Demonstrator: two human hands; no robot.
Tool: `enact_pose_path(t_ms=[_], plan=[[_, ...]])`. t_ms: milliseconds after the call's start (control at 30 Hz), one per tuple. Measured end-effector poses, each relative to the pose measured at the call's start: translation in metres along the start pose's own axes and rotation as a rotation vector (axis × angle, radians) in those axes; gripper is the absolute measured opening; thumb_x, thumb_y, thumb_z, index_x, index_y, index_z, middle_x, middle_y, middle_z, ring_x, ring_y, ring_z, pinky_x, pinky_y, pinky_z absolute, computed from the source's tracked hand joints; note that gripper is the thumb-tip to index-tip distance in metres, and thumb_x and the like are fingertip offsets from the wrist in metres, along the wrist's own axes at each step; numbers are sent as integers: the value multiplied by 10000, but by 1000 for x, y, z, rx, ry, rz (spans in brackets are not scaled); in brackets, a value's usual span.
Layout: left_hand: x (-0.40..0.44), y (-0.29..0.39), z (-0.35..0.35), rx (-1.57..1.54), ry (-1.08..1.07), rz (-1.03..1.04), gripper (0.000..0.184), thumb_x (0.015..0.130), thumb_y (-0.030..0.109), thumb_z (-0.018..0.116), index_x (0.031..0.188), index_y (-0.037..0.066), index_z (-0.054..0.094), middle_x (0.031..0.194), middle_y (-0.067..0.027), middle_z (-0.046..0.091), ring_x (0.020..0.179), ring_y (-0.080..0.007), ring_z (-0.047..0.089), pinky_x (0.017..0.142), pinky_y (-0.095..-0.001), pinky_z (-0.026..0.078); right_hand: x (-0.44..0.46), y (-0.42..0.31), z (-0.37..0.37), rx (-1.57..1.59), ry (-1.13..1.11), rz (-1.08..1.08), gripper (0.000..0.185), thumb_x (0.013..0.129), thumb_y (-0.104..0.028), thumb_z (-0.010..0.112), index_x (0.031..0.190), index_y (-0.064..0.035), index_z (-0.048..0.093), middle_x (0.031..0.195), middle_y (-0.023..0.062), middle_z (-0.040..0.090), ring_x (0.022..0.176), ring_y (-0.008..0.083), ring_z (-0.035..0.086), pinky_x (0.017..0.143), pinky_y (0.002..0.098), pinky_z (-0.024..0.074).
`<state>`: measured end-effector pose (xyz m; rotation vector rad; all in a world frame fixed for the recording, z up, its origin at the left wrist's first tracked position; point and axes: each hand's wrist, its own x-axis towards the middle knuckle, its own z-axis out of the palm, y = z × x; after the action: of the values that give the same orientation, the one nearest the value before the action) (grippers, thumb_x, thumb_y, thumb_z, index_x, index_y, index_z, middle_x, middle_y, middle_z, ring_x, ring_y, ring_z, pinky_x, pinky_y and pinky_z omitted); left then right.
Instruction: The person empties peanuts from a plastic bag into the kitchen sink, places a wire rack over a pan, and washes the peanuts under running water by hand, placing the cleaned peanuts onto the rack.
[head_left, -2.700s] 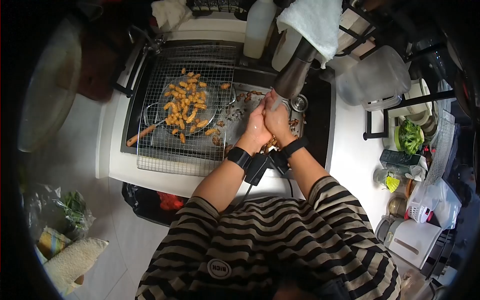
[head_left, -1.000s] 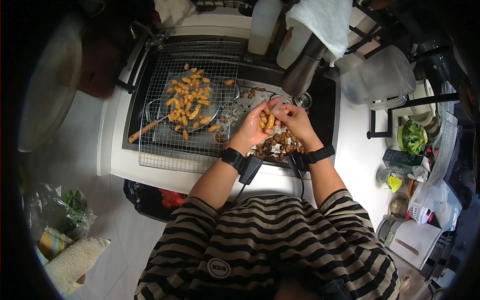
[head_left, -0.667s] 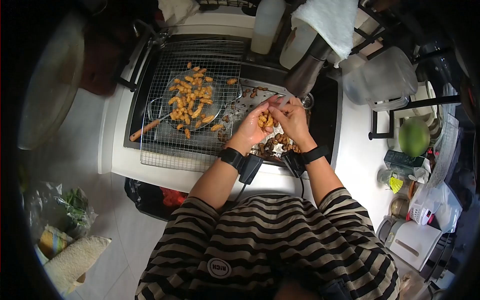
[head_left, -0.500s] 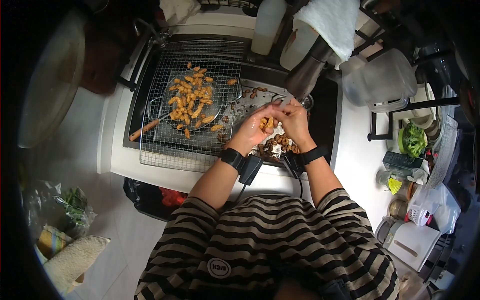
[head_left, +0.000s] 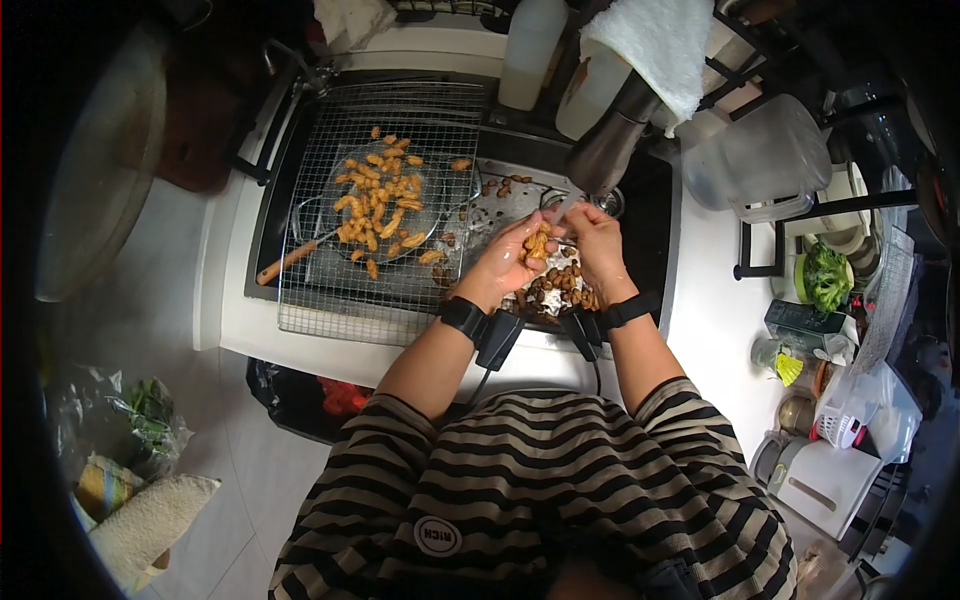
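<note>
Several light-brown peanuts [head_left: 541, 241] lie cupped in my left hand [head_left: 506, 262], its fingers curled around them over the sink. My right hand [head_left: 600, 248] is pinched close beside it, under the running water [head_left: 567, 206] from the dark faucet [head_left: 608, 135]; what its fingertips hold is too small to make out. Darker, dirty peanuts [head_left: 570, 287] are piled in the sink beneath my hands. To the left, a wire rack [head_left: 330, 318] lies across the sink with several cleaned-looking peanuts [head_left: 380, 200] spread on it.
Under the rack is a strainer with a wooden handle [head_left: 285, 262]. Behind the sink stand a bottle [head_left: 530, 55] and a white cloth [head_left: 655, 50] draped over the faucet. A clear plastic container [head_left: 760, 155] and broccoli [head_left: 824, 277] are at the right. A black bag [head_left: 290, 400] hangs below the counter.
My hands were clasped together under the faucet at first. They have since parted slightly, showing peanuts in my left hand. Just now my right hand has drawn slightly away from my left.
</note>
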<state>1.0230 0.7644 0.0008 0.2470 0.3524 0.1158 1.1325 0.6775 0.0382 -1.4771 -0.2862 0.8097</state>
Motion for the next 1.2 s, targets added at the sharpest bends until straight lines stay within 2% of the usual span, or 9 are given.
enact_pose_path(t_ms=[67, 200, 300, 400, 633, 833, 1067, 1167, 1200], plan=[[4, 0, -9, -65, -59, -26, 303, 883, 336, 496, 1060, 96, 547, 863, -44, 572, 697, -99, 489, 456, -148, 338, 6, -1, -10, 30, 90, 12, 174, 805, -183, 612, 789, -10, 614, 658, 12, 574, 623, 84, 509, 581, 212, 393], [2, 4, -2, -128, -22, -7, 379, 905, 382, 419, 1060, 52, 524, 945, -97, 572, 827, -178, 541, 616, -245, 451, 19, 26, -36, -1044, 257, -575, 401, 738, -315, 642, 970, 8, 593, 952, 200, 584, 902, 316, 546, 828, 403, 404], [0, 3, 11, -205, 29, 51, 405, 918, 372, 370, 1071, 15, 483, 1042, -163, 535, 981, -270, 532, 812, -368, 460, 16, 36, -32, -1080, 280, -506, 434, 756, -353, 606, 1002, 4, 589, 1117, 269, 504, 1039, 370, 471, 891, 437, 352], [2, 1, 9, -271, 0, 62, 423, 927, 358, 320, 1097, 3, 473, 1093, -187, 510, 1042, -311, 504, 927, -438, 398, 17, 4, -35, -706, -78, 13, 441, 765, -327, 590, 1039, 19, 570, 1212, 312, 404, 1121, 403, 411, 936, 409, 340], [-2, 4, 15, -273, -1, 77, 417, 927, 319, 294, 1137, -4, 455, 1114, -181, 495, 1066, -319, 485, 956, -463, 366, 5, 18, -18, -1052, 313, -484, 319, 809, -172, 525, 1037, 47, 568, 1157, 229, 500, 1114, 352, 443, 931, 378, 355], [5, 3, 13, -301, -11, 89, 403, 930, 310, 290, 1106, -4, 472, 1110, -172, 499, 1062, -303, 481, 946, -458, 366, 1, 4, -15, -676, 62, -410, 339, 819, -171, 519, 1091, 30, 543, 1193, 221, 478, 1170, 364, 387, 974, 392, 305], [31, -9, 14, -203, 42, 162, 320, 919, 336, 357, 981, 69, 523, 979, -57, 564, 973, -205, 514, 889, -395, 389, -14, 9, 7, -1009, -194, -800, 307, 863, -187, 480, 1085, 21, 519, 1203, 209, 459, 1148, 378, 394, 968, 387, 306], [44, -14, 7, -294, -58, 169, 341, 927, 327, 342, 1016, 59, 534, 1023, -79, 570, 1025, -208, 498, 938, -370, 348, 16, 43, -4, -445, -107, -506, 301, 884, -191, 466, 1111, 4, 506, 1140, 170, 513, 1081, 288, 475, 923, 326, 355], [42, -14, 11, -292, -18, 163, 333, 927, 322, 341, 1026, 69, 534, 1036, -76, 568, 1040, -209, 489, 953, -368, 331, 10, 26, -2, -223, -186, -144, 351, 930, -157, 377, 1234, 11, 430, 1228, 99, 480, 1100, 174, 474, 952, 275, 339]])
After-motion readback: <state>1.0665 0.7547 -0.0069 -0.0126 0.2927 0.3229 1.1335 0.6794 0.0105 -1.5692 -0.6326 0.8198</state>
